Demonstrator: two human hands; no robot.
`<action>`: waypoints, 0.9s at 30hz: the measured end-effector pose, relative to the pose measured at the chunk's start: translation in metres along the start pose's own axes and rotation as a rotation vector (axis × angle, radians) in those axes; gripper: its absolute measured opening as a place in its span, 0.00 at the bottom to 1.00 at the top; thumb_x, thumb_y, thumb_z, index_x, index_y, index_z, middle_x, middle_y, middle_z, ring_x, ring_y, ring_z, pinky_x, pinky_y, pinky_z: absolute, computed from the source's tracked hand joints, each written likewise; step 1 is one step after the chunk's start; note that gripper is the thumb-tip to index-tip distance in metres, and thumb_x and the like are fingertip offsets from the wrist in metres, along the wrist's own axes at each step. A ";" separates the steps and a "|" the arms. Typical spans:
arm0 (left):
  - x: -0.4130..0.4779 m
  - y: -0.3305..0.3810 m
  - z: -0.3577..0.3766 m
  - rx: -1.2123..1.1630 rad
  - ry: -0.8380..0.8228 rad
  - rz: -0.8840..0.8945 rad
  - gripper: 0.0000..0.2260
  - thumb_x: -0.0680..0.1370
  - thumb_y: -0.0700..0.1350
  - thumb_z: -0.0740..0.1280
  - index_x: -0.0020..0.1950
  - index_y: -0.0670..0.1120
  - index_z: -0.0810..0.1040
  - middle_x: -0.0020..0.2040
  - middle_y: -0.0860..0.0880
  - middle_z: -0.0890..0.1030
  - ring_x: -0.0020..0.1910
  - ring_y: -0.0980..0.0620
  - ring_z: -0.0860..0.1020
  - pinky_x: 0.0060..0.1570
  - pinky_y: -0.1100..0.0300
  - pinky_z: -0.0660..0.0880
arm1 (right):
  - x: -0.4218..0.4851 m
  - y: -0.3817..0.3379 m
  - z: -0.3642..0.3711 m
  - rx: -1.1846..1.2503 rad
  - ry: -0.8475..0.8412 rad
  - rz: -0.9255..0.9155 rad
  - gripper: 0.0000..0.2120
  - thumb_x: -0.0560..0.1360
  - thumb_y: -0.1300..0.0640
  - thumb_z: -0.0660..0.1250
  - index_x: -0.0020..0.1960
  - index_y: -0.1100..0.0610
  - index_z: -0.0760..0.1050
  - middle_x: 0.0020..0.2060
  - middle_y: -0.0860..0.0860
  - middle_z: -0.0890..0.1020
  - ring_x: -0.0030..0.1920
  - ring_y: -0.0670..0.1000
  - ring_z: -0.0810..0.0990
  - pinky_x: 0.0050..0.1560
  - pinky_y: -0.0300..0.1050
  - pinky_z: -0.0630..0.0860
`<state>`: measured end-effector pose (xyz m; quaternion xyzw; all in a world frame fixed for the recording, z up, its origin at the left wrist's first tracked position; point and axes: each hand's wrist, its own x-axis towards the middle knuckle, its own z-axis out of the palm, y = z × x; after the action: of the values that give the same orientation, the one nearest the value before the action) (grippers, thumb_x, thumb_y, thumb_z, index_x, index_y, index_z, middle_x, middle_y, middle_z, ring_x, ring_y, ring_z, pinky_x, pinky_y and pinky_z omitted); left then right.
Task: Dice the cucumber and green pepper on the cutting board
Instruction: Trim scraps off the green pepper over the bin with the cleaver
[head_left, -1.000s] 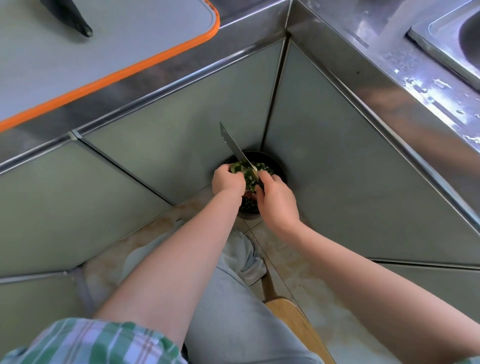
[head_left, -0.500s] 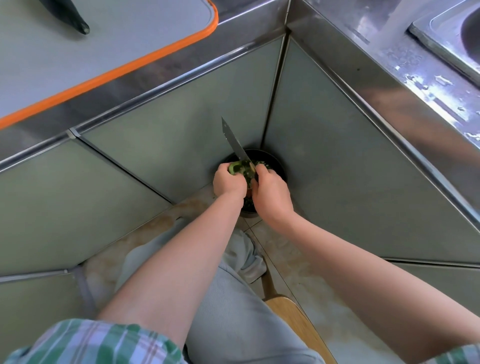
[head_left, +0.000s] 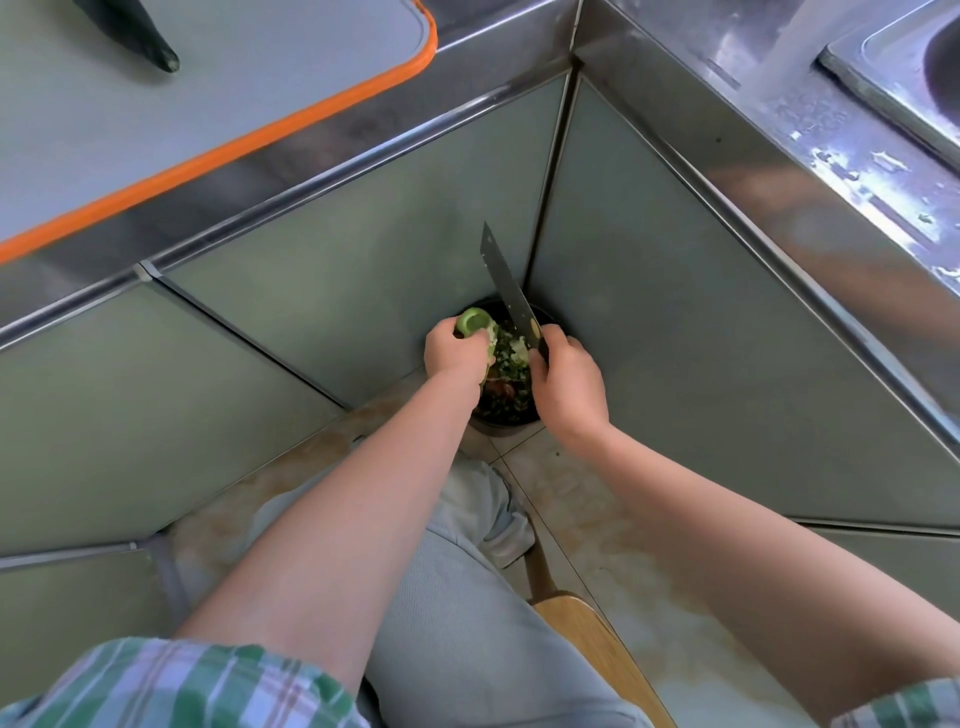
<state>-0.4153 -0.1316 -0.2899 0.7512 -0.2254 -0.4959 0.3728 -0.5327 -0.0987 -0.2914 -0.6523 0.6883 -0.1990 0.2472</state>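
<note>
Illegible gold mark (head_left: 533, 328) on knife (head_left: 506, 283)

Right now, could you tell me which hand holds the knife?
The right hand grips the knife; the left hand holds a green vegetable piece instead.

The cutting board (head_left: 218, 93) is grey with an orange rim and lies flat on the tabletop at upper left. The cucumber (head_left: 148, 44) rests on it, only its dark, tapered end in frame. The green pepper (head_left: 471, 323), pale green with its hollow cut end facing up, is gripped in the left hand (head_left: 452, 356), low near the floor and well apart from the board.
</note>
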 end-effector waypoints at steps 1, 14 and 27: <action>-0.001 0.002 -0.002 -0.019 -0.011 -0.028 0.06 0.78 0.38 0.65 0.52 0.45 0.78 0.43 0.47 0.79 0.32 0.55 0.77 0.31 0.65 0.74 | -0.001 0.002 -0.001 0.033 0.013 -0.018 0.05 0.80 0.59 0.58 0.53 0.58 0.71 0.43 0.54 0.76 0.40 0.58 0.73 0.36 0.48 0.68; 0.007 -0.001 -0.023 -0.133 -0.062 -0.186 0.13 0.79 0.32 0.62 0.36 0.45 0.74 0.38 0.46 0.76 0.40 0.48 0.73 0.46 0.54 0.73 | 0.007 0.026 -0.011 0.432 -0.317 0.204 0.12 0.77 0.54 0.60 0.36 0.56 0.67 0.27 0.49 0.69 0.25 0.49 0.65 0.29 0.42 0.62; 0.004 0.003 -0.024 -0.158 -0.014 -0.183 0.15 0.77 0.27 0.57 0.39 0.44 0.73 0.35 0.47 0.72 0.37 0.49 0.72 0.39 0.58 0.72 | 0.009 0.035 -0.011 0.622 -0.362 0.374 0.15 0.81 0.54 0.58 0.38 0.56 0.59 0.25 0.49 0.62 0.23 0.48 0.56 0.24 0.39 0.53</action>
<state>-0.3917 -0.1286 -0.2844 0.7333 -0.1189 -0.5494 0.3826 -0.5675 -0.1059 -0.3041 -0.4344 0.6475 -0.2310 0.5819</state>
